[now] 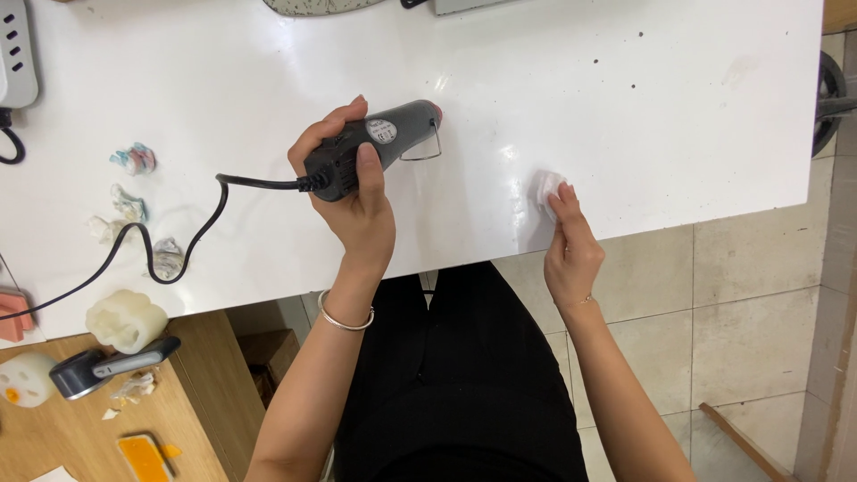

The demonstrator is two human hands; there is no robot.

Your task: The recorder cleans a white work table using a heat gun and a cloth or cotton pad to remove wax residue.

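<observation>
My left hand (355, 192) grips a dark grey heat gun (375, 143), its reddish nozzle pointing right over the white table (625, 107). A wire stand hangs under the nozzle, and the black cord (178, 241) trails left across the table. My right hand (571, 241) presses a small white wad (548, 186) onto the tabletop near the front edge, fingers together on it. A silver bangle circles my left wrist.
Several crumpled wads (134, 210) of pale paper lie at the left. A white silicone mould (125, 319), a tape dispenser (103, 364) and orange pieces sit on a wooden surface at lower left. A power strip (16, 54) is at top left. Tiled floor is at right.
</observation>
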